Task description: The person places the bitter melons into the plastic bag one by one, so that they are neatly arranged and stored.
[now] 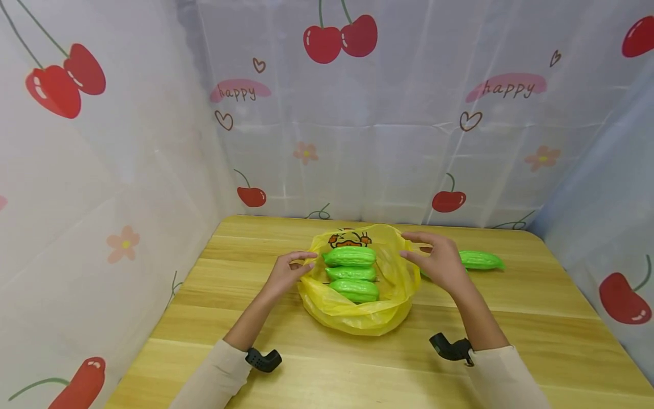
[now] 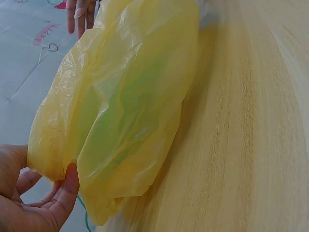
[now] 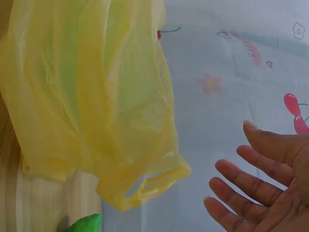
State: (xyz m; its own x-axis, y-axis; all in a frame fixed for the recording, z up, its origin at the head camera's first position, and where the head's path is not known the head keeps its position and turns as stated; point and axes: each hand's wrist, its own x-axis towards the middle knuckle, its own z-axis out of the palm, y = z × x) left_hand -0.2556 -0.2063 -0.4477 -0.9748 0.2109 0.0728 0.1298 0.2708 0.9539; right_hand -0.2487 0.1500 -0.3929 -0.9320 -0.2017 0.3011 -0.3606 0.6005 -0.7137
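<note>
A yellow plastic bag [image 1: 357, 324] lies with its mouth spread wide on the table, a cartoon face printed inside. Three bright green bitter melons [image 1: 351, 256] sit stacked in a row in it. At the bag's left rim my left hand [image 1: 288, 272] pinches the plastic between thumb and fingers; the left wrist view shows this hand [image 2: 43, 198] at the bag's edge. My right hand [image 1: 438, 261] is held by the right rim. In the right wrist view its fingers [image 3: 251, 186] are spread, apart from the bag's looped handle [image 3: 149, 188].
Another green bitter melon [image 1: 481, 260] lies on the wooden table [image 1: 245, 318] to the right, beyond my right hand. A bit of green also shows under that hand. Curtains [image 1: 357, 153] printed with cherries surround the table at the back and sides.
</note>
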